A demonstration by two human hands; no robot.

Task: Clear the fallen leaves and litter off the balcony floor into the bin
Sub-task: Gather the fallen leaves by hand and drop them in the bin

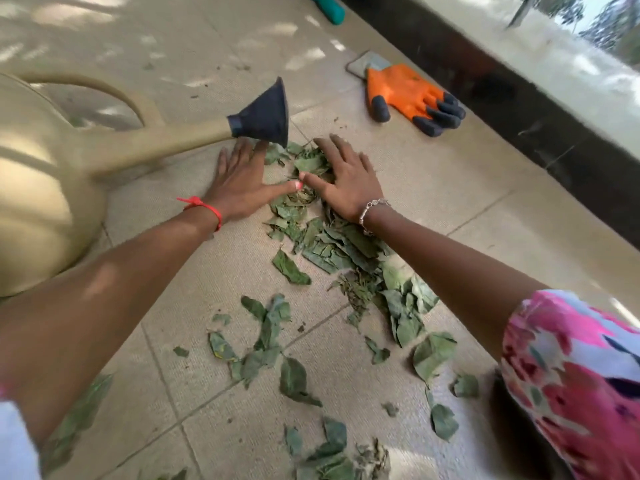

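Presently both hands lie palm down on the balcony floor (194,299), at the far end of a trail of fallen leaves (322,237).

Left hand (239,183): fingers straight and spread, resting mostly on bare tile, with only the thumb reaching the leaves.

Right hand (346,181): fingers straight and spread, pressing on top of the heap.

The thumb tips nearly meet, so the two hands form one wide barrier behind the heap. Neither grips anything. Judgement: this posture serves to rake the far leaves toward the person and bunch them for lifting.

The leaves run from the hands back between the forearms, densest near the right wrist, thinner and scattered nearer the camera. No bin is in view.

A beige watering can (45,188) stands at left. Its spout crosses just above the left fingers, with the dark rose (265,112) close over them, which may hamper the sweep. An orange work glove (408,93) lies unused beyond the heap, near the wall base, so bare skin meets the litter.
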